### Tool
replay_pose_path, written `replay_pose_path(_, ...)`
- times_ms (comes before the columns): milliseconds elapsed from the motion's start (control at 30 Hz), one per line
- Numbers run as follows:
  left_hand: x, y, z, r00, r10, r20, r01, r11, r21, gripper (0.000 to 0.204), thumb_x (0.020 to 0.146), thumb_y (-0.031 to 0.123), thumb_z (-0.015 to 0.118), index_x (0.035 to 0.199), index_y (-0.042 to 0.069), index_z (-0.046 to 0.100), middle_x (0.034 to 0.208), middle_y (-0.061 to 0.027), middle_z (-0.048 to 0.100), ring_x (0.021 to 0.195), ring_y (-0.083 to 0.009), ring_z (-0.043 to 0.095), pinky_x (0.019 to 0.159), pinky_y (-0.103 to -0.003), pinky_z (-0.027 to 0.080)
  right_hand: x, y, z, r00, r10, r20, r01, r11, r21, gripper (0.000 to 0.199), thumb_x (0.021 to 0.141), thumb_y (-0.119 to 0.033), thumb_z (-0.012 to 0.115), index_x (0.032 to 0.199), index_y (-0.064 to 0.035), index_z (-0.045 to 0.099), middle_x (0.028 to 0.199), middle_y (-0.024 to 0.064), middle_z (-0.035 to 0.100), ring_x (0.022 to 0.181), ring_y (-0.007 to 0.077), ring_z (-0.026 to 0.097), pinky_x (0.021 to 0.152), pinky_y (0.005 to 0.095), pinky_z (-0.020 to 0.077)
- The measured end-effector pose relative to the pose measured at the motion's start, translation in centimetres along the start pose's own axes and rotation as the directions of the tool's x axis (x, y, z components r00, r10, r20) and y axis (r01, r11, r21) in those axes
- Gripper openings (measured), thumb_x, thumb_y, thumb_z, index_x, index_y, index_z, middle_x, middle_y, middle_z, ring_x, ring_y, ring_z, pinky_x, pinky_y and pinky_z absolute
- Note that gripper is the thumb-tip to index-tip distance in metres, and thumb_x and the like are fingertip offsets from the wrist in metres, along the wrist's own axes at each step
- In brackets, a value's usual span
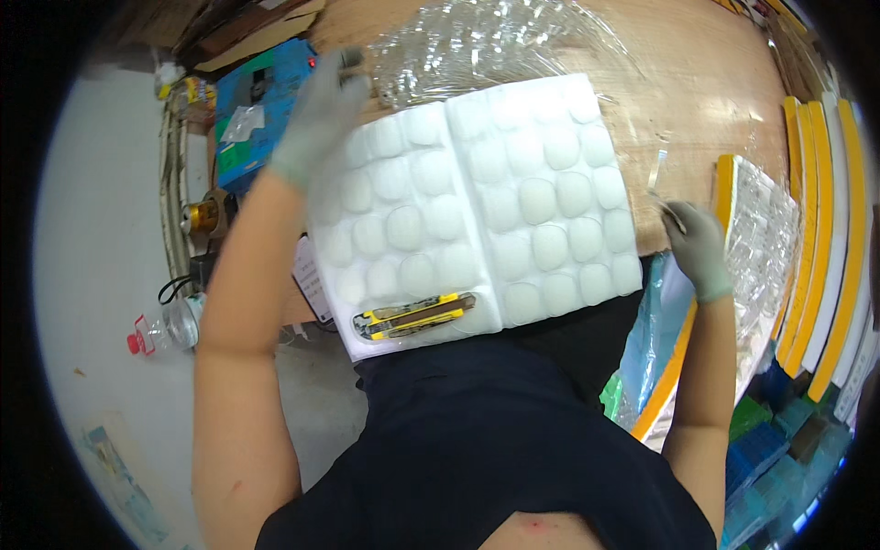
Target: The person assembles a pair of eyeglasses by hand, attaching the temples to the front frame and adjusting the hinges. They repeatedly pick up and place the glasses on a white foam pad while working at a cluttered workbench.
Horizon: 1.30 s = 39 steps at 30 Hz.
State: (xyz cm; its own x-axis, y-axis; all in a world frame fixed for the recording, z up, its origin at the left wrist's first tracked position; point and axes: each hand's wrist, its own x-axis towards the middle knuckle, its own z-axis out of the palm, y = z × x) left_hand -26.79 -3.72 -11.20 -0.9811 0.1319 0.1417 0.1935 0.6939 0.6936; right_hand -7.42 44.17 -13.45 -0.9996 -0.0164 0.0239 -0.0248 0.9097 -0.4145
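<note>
A white padded sheet point(466, 220) with rows of rounded bumps and a groove down its middle lies tilted at the table's near edge, against my body. On its near left part rests a yellow and black utility knife point(414, 316). My gloved left hand point(323, 119), smeared by motion, is over the sheet's far left corner, beside a blue box-shaped device point(261, 110); its grip does not show clearly. Off the sheet's right side, my gloved right hand point(698, 249) is closed, fingertips pinching a thin, shiny clear strip point(656, 174) that points away from me.
Crumpled clear plastic film point(477, 46) spreads behind the sheet. At right lie a yellow-edged, film-wrapped panel point(756, 220) and several upright yellow and white panels point(825, 238). A phone point(312, 280) sits partly under the sheet's left edge. A plastic bottle point(174, 325) and a can point(200, 217) are farther left.
</note>
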Motion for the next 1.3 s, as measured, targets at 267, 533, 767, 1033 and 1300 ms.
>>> replay_pose_path(267, 12.6, -8.6, 7.6, 0.632, -0.597, 0.494, 0.770, 0.553, -0.318, 0.022, 0.089, 0.008, 0.060, 0.111, 0.010, 0.057, 0.097, -0.0074, 0.061, 0.088, -0.0193, 0.062, 0.081, -0.038, 0.055, 3.2, -1.2, 2.9, 0.999, -0.012, 0.038, 0.012, 1.000, 0.008, 0.023, 0.083, -0.011, 0.071, 0.105, -0.0060, 0.072, 0.104, 0.0168, 0.069, 0.096, 0.0384, 0.065, 0.085, 0.0450, 0.0529)
replay_pose_path(533, 11.5, -8.5, 3.6, 0.654, -0.721, 0.230, 0.724, 0.507, -0.468, 0.013, 0.084, 0.021, 0.075, 0.078, 0.012, 0.067, 0.075, 0.0006, 0.061, 0.065, -0.0118, 0.048, 0.061, -0.026, 0.041, 9.3, -13.2, 1.3, 0.967, -0.249, 0.047, 0.252, 0.963, -0.098, 0.024, 0.081, -0.012, 0.072, 0.104, -0.0027, 0.071, 0.105, 0.0169, 0.066, 0.100, 0.0346, 0.064, 0.087, 0.0423, 0.0543)
replay_pose_path(767, 5.1, 0.3, -3.9, 0.936, -0.350, -0.041, 0.286, 0.822, -0.492, 0.019, 0.090, 0.022, 0.068, 0.092, 0.003, 0.069, 0.078, -0.0022, 0.063, 0.065, -0.0124, 0.053, 0.060, -0.032, 0.045, 10.8, -16.1, -0.3, 0.910, -0.280, 0.306, 0.352, 0.911, -0.213, 0.020, 0.084, -0.009, 0.072, 0.100, -0.0003, 0.064, 0.105, 0.0170, 0.063, 0.097, 0.0345, 0.065, 0.088, 0.0405, 0.0541)
replay_pose_path(1033, -17.1, 11.6, -3.0, 0.978, 0.163, 0.128, -0.088, 0.886, -0.455, 0.023, 0.098, 0.013, 0.063, 0.116, -0.001, 0.062, 0.099, -0.0112, 0.071, 0.088, -0.0174, 0.069, 0.078, -0.031, 0.054, -1.4, -22.0, -2.2, 0.906, -0.419, -0.058, 0.331, 0.618, 0.713, 0.026, 0.081, 0.009, 0.072, 0.105, 0.0016, 0.066, 0.089, 0.0156, 0.070, 0.079, 0.0227, 0.072, 0.067, 0.0312, 0.0571)
replay_pose_path(1300, -21.2, 14.7, -2.4, 0.946, 0.266, 0.187, -0.131, 0.837, -0.531, 0.023, 0.104, 0.011, 0.051, 0.118, -0.006, 0.060, 0.095, -0.0176, 0.073, 0.089, -0.0225, 0.073, 0.077, -0.031, 0.057, -4.2, -24.4, -1.0, 0.849, -0.343, -0.403, 0.525, 0.637, 0.564, 0.032, 0.080, 0.011, 0.073, 0.110, 0.0036, 0.067, 0.098, 0.0165, 0.071, 0.084, 0.0225, 0.073, 0.069, 0.0295, 0.0580)
